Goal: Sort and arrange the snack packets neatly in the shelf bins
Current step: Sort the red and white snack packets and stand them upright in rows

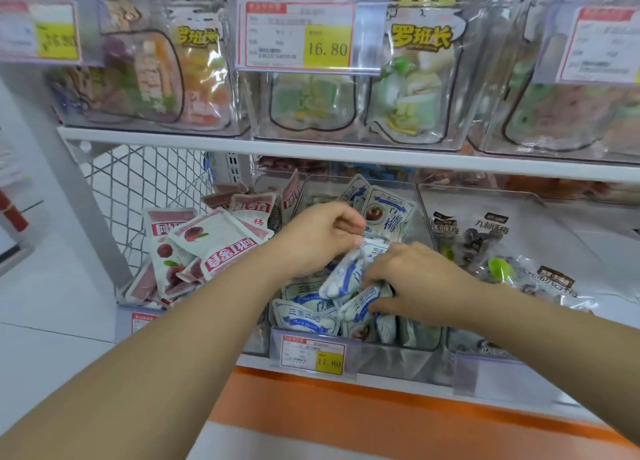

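The sorting looks partly done, with the middle bin [391, 355] on the lower shelf in hand now. Both hands are down inside it among the blue-and-white packets [304, 317]. The left hand [322, 231] has its fingers curled and pinches the top edge of one tilted packet [343, 276], which is lifted a little above the pile. The right hand [412, 279] curls its fingers down round the packets just below that one, though whether it grips one or several cannot be told. A few packets at the back of this bin stand upright, and those along the front lie flat and overlapping, so this bin seems about half tidied. The pink packets [214, 248] in the left bin lie heaped at all angles, some upside down, and probably need the most work. The dark plum packets [485, 237] in the right bin lie loosely spread. The clear bins [311, 127] on the upper shelf look filled and orderly.
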{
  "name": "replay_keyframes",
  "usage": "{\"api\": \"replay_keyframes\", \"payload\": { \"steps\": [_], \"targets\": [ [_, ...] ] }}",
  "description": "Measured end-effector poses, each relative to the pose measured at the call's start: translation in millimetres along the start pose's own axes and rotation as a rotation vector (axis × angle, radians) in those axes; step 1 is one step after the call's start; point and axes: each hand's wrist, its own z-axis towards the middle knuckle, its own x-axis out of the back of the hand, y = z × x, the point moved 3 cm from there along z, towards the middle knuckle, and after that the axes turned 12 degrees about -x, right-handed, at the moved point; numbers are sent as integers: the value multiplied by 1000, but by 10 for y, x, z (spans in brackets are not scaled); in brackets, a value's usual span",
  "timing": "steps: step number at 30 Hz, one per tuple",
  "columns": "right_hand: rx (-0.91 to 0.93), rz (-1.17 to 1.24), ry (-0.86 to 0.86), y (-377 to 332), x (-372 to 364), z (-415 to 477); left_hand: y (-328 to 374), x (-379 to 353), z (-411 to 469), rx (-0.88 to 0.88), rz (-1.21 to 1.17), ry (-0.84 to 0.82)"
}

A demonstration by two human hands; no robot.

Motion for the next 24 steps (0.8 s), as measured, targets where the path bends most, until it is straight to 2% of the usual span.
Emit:
{"api": "replay_keyframes", "payload": {
  "steps": [3,7,11,14,18,21,24],
  "targets": [
    [-49,-43,-43,33,-13,-17,-10,123,-219,-37,213,36],
    [-181,-165,63,133,-9,-5,-57,255,-633,-49,487,48],
    [-252,59,88,32,170,-6,-227,441,-978,-20,541,204],
    [-138,199,126,-330,381,65,-394,585,-1165,15,562,266],
    [121,116,33,-959,407,267,-576,722,-1308,62,673,167],
    [161,-46,-38,-1203,255,519,-744,817,-1396,166,733,86],
    [139,-94,-78,-1273,125,778,-857,888,-1418,203,779,25]
  ]
}}
